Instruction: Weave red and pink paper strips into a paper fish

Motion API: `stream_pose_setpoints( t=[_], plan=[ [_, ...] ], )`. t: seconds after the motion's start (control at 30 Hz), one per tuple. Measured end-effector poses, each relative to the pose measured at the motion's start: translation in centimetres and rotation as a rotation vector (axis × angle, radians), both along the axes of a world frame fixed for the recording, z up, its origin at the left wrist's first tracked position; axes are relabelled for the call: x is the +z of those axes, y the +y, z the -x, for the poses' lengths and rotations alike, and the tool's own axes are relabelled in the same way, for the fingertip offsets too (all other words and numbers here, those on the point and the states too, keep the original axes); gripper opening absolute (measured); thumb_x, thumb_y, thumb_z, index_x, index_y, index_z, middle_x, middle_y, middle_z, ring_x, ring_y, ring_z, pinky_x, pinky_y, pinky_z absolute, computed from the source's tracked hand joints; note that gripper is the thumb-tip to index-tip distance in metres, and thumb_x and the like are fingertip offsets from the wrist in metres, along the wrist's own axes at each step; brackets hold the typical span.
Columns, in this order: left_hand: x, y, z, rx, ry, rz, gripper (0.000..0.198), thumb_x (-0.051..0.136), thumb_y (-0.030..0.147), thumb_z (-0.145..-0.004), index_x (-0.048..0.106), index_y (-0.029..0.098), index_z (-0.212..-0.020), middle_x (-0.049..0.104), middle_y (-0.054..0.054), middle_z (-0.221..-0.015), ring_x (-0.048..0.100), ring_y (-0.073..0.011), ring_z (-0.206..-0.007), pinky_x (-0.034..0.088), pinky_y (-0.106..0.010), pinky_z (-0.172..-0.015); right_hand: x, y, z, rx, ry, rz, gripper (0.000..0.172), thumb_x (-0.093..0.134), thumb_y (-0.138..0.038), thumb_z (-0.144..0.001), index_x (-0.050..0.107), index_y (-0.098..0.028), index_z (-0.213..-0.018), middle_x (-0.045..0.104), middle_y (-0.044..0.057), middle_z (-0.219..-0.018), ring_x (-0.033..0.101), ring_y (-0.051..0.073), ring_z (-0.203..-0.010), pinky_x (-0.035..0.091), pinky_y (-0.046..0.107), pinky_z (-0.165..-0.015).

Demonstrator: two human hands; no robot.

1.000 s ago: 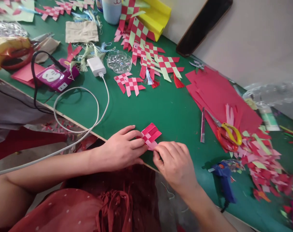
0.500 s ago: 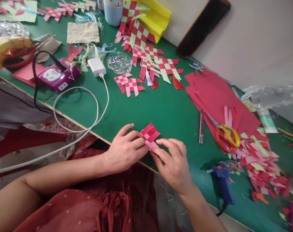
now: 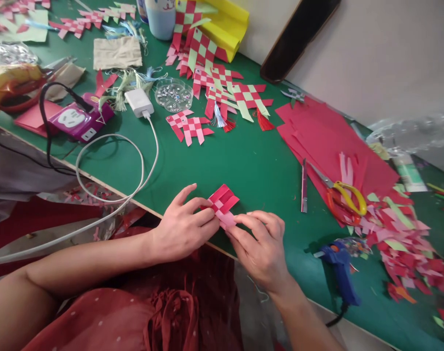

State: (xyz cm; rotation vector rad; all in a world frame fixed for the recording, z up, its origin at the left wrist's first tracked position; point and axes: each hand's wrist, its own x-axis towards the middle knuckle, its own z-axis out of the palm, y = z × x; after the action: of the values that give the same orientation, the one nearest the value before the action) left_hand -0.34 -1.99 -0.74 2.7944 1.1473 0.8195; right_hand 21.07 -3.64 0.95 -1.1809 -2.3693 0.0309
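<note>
A small woven piece of red and pink paper strips [image 3: 223,203] lies at the near edge of the green table [image 3: 251,165]. My left hand [image 3: 183,226] pinches its left side, fingers curled onto the strips. On the piece's lower right corner my right hand [image 3: 260,243] is closed, with the fingertips pressing the pink strip ends. Both hands meet over the table edge, above my red dotted clothing.
Yellow-handled scissors [image 3: 344,195] lie on red paper sheets [image 3: 324,141] at right, beside a heap of paper scraps [image 3: 397,243]. A blue glue gun [image 3: 341,270] sits near right. Finished woven pieces [image 3: 222,87], a tray of small eyes [image 3: 173,95], a white charger [image 3: 138,102] with cable and a purple power strip [image 3: 79,119] lie beyond.
The view has shifted slightly. My left index finger has lifted a little, and my right fingers have slid up along the woven piece's lower edge. The piece stays in place.
</note>
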Motion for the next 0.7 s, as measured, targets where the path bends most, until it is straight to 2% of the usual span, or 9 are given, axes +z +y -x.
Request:
stream_pose_setpoints(
  t=[0.13,0.27,0.37,0.5,0.7],
  plan=[
    [0.2,0.0,0.6,-0.064,0.06,-0.001,0.018,0.052,0.016,-0.096,0.069,0.021,-0.097,0.072,0.002,-0.098,0.064,-0.0179,-0.105,0.028,-0.052,-0.118,-0.1,-0.3,-0.5,0.005,-0.029,0.033,0.011,0.071,-0.02,-0.085,0.072,-0.025,-0.094,0.074,0.002,-0.101,0.054,0.024,-0.102,0.039,0.044,-0.091],
    [0.4,-0.1,1.6,-0.143,0.144,0.038,0.022,0.05,0.029,-0.099,0.066,0.019,-0.111,0.071,-0.001,-0.107,0.06,-0.0212,-0.116,0.021,-0.054,-0.121,0.3,-0.7,-0.8,-0.01,0.026,0.063,0.003,0.071,-0.024,-0.085,0.072,-0.024,-0.088,0.073,0.003,-0.101,0.055,0.025,-0.103,0.039,0.046,-0.093],
    [0.6,-0.1,2.0,-0.184,0.195,0.069,0.03,0.05,0.035,-0.099,0.064,0.017,-0.118,0.069,-0.004,-0.114,0.056,-0.0236,-0.121,0.018,-0.056,-0.122,0.6,-0.9,-0.4,-0.035,0.036,0.058,0.012,0.067,-0.023,-0.088,0.072,-0.022,-0.099,0.072,0.006,-0.104,0.054,0.026,-0.104,0.04,0.046,-0.092],
    [0.7,0.1,2.0,-0.197,0.236,0.083,0.031,0.052,0.039,-0.098,0.064,0.018,-0.118,0.068,-0.006,-0.115,0.056,-0.0245,-0.121,0.019,-0.057,-0.121,0.4,-0.8,0.3,-0.029,-0.087,0.074,0.024,0.062,-0.025,-0.092,0.07,-0.023,-0.114,0.072,0.006,-0.109,0.054,0.026,-0.104,0.037,0.046,-0.09],
    [1.1,0.3,1.8,-0.198,0.245,0.059,0.029,0.048,0.04,-0.1,0.064,0.021,-0.115,0.064,-0.002,-0.128,0.054,-0.0239,-0.12,0.021,-0.057,-0.117,-0.2,-0.9,0.2,-0.067,-0.069,0.103,0.022,0.061,-0.026,-0.093,0.071,-0.022,-0.113,0.073,0.005,-0.107,0.055,0.024,-0.102,0.037,0.044,-0.09]
  ],
)
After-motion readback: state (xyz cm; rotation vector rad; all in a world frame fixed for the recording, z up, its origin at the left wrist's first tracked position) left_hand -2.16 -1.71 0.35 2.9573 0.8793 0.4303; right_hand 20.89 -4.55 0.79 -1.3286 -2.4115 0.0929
